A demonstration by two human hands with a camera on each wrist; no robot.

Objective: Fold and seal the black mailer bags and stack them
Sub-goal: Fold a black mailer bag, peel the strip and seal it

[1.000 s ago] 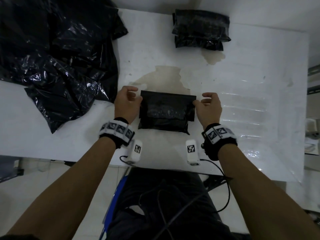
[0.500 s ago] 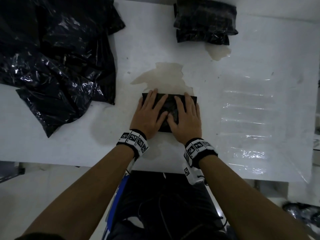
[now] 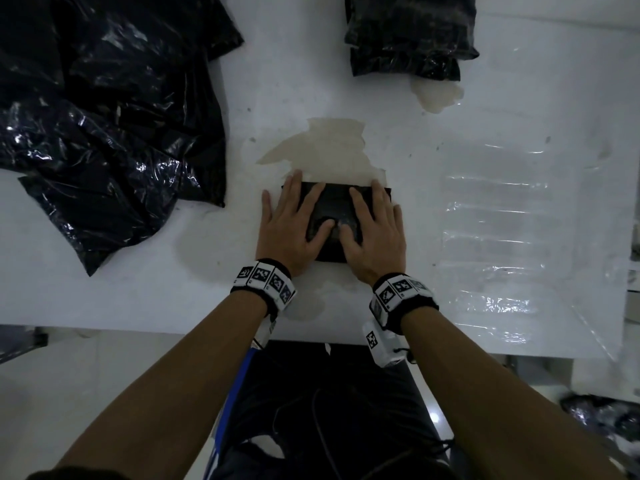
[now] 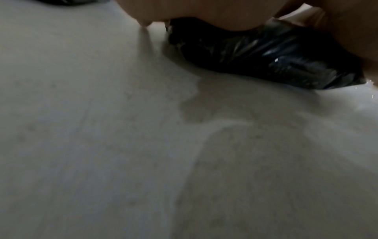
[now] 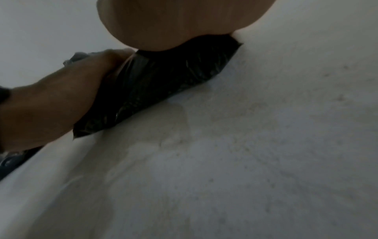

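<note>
White surface (image 3: pixel 346 81), stained mid-way. Left hand (image 3: pixel 291 226) and right hand (image 3: pixel 375 233) flat, fingers straight, pressing the folded mailer bag (image 3: pixel 334 206); grip holds nothing. Sealing step, I judge. Next: lift it to the stack (image 3: pixel 408 32) at the far edge.

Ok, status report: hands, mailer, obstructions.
Left hand and right hand flat, fingers spread, pressing folded mailer. Mailer on table. Stack far side, path unobstructed.

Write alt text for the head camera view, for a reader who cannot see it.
Two hands, left hand and right hand, press flat with spread fingers on a small folded black bag on a white table. A heap of loose black bags lies at far left, and a stack of folded bags sits at the far edge.
</note>
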